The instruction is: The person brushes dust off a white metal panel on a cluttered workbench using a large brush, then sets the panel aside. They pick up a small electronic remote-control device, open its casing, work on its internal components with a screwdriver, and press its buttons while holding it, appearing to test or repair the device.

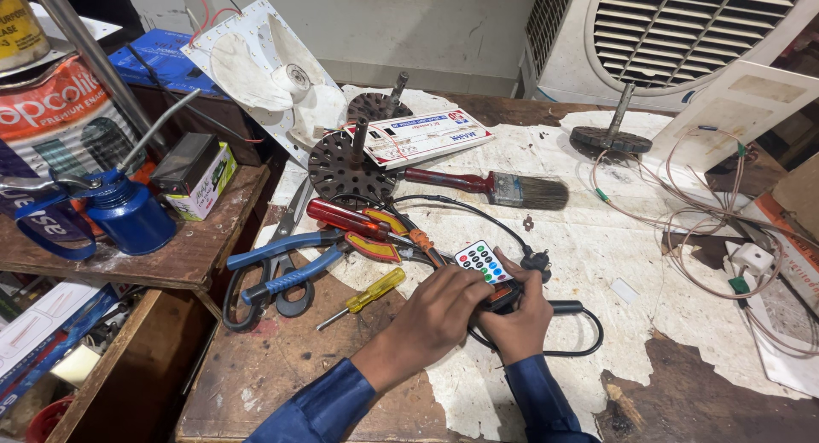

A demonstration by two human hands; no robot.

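A small white remote control (482, 263) with coloured buttons rests tilted on the workbench, its near end covered by my hands. My left hand (439, 313) curls over its lower left side, fingers closed. My right hand (518, 317) grips the lower right end together with a dark orange-edged part underneath. A black cable (589, 328) with a plug (537, 263) loops around both hands. Both sleeves are dark blue.
Blue-handled pliers (286, 264), black scissors (281, 294), a yellow screwdriver (367, 294) and red-handled tools (345, 218) lie left. A paintbrush (495, 187), motor rotors (345, 166), a white fan blade (264, 72), a blue oil can (128, 212), tangled wires (717, 238) and an air cooler (682, 33) surround the bench.
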